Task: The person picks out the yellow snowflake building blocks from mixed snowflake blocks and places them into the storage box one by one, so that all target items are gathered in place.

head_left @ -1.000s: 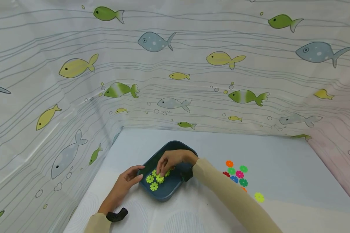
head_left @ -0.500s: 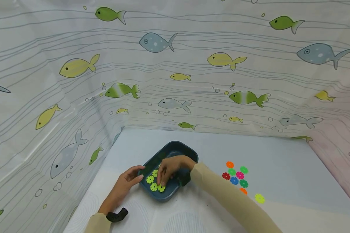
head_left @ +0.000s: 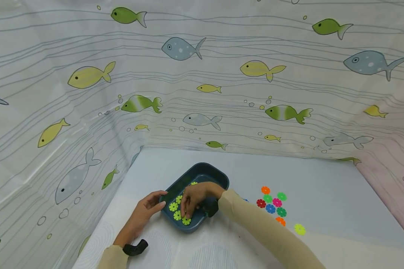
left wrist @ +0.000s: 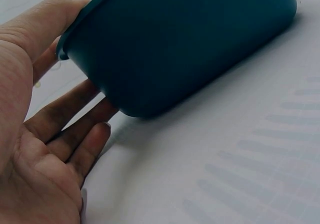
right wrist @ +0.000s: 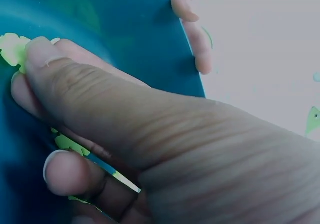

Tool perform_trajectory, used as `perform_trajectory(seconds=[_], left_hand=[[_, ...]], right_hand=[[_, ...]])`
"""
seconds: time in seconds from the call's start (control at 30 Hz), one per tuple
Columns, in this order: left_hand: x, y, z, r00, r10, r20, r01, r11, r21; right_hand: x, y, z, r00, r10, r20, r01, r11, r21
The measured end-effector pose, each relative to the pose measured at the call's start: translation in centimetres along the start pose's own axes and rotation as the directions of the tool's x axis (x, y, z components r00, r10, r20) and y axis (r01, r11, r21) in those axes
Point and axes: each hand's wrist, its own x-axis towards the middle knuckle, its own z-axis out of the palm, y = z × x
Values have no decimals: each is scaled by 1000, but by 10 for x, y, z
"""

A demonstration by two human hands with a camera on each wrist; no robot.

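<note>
A dark blue-green rectangular tub [head_left: 205, 170] stands at an angle on the table, with several yellow-green notched plastic discs [head_left: 173, 206] lying inside. My left hand [head_left: 144, 209] holds the tub's left end, thumb at the rim and fingers against the outer wall [left wrist: 175, 49]. Inside the tub, my right hand [head_left: 198, 194] pinches one yellow-green notched disc [right wrist: 12, 49] between thumb and forefinger, low at the near end. In the head view that disc [head_left: 186, 220] shows just below the fingertips. Part of the other discs is hidden behind the right hand.
To the right on the white table [head_left: 323, 186] lies a loose group of notched discs in several colours, among them a blue disc [head_left: 271, 209]. A yellow disc [head_left: 299, 229] lies nearer. Fish-patterned sheeting [head_left: 235, 112] encloses the table at the back and sides.
My right hand has moved toward the tub's near end, taking the yellow-green disc down beside the others, and is nearly still over the last half second. My left hand has stayed in place.
</note>
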Motion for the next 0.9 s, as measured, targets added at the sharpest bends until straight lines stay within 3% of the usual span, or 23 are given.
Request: perform_trajectory(seconds=[0.4, 0.6, 0.9], left_hand=[[0, 2, 2, 1000, 4, 6, -5, 1000, 8], [1, 2, 2, 1000, 2, 5, -2, 1000, 1], [-1, 2, 2, 999, -49, -21, 49, 999, 0]], right_hand=[[-2, -9, 1, 999, -42, -2, 42, 999, -34], [-9, -17, -3, 993, -91, -79, 87, 995, -54], [-25, -23, -11, 965, -151, -212, 145, 988, -45]])
